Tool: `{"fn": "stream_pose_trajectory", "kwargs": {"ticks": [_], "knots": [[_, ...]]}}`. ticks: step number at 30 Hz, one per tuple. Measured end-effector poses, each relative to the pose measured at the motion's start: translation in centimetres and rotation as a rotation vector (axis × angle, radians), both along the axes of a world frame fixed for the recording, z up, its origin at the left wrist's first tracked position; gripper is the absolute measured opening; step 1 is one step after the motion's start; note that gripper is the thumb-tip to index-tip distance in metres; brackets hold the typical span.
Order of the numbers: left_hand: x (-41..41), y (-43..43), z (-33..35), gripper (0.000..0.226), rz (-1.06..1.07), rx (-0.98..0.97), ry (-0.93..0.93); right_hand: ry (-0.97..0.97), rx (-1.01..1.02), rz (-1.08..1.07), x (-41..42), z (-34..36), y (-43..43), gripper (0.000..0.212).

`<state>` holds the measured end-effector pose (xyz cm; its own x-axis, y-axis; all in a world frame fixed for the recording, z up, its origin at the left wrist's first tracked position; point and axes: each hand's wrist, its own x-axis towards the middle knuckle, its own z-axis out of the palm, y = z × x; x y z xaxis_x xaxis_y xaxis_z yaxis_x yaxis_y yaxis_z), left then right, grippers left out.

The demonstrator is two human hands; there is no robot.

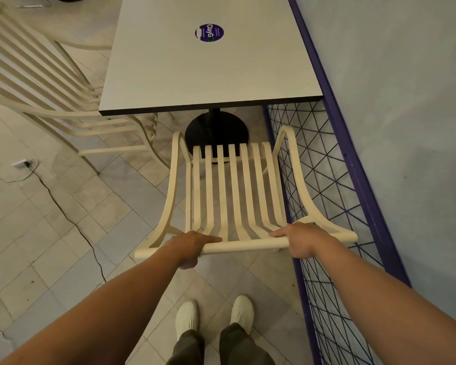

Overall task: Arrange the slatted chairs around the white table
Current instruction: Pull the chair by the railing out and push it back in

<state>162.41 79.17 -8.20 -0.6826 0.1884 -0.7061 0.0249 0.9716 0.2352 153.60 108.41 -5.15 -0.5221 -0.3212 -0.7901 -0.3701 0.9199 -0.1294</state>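
Observation:
A cream slatted chair (232,191) stands in front of me, its seat facing the white table (195,69). Both hands hold the chair's top rail: my left hand (192,246) grips it left of centre, my right hand (300,239) grips it near the right end. The chair's front edge sits just short of the table's near edge, over the black round table base (216,133). A second cream slatted chair (37,83) stands at the table's left side, partly tucked under it.
A purple wire-mesh fence (327,180) runs close along the chair's right side, with a pale wall behind it. A black cable (63,209) and a white plug (21,163) lie on the tiled floor at left. My white shoes (213,314) stand behind the chair.

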Motion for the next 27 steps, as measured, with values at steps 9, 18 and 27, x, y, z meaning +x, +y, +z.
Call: {"fn": "stream_pose_trajectory", "kwargs": {"ticks": [9, 18, 27], "knots": [[0.5, 0.3, 0.4, 0.073, 0.067, 0.0, 0.015, -0.007, 0.007, 0.015, 0.2, 0.4, -0.1, 0.071], [1.2, 2.1, 3.3, 0.075, 0.118, 0.016, 0.024, -0.013, -0.078, 0.01, 1.7, 2.2, -2.5, 0.072], [3.6, 0.6, 6.9, 0.074, 0.182, 0.009, 0.126, 0.007, -0.163, 0.096, 3.4, 4.9, -7.5, 0.071]]}}
